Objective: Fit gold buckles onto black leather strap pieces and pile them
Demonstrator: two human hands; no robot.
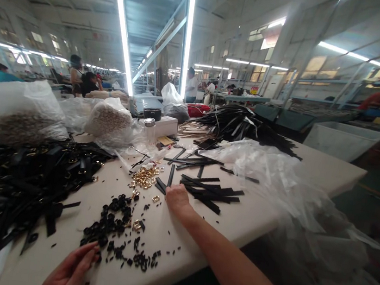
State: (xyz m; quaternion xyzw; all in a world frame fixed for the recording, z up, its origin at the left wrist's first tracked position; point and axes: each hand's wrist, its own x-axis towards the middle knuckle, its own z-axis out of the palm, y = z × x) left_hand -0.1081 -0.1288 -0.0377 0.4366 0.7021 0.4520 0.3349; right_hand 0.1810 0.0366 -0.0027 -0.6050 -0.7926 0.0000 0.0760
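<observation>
My right hand (178, 201) is closed around the near end of a flat black strap (171, 175), its fingertips partly hidden behind the hand. Just beside it lie more loose black straps (213, 192). At the lower left, my left hand (72, 267) has thumb and fingers pinched together at the edge of a pile of small black loops (106, 220); what sits between the fingertips is too small to make out. Gold-coloured buckles (145, 177) are heaped beyond the loops. Tiny black pieces (141, 260) are scattered between my hands.
A big heap of black straps with buckles (24, 177) covers the table's left side. Behind stand filled plastic bags (109, 120), a clear jar (149, 128) and a white box (166, 125). Plastic sheeting (276, 182) hangs over the right edge. Several people are farther back.
</observation>
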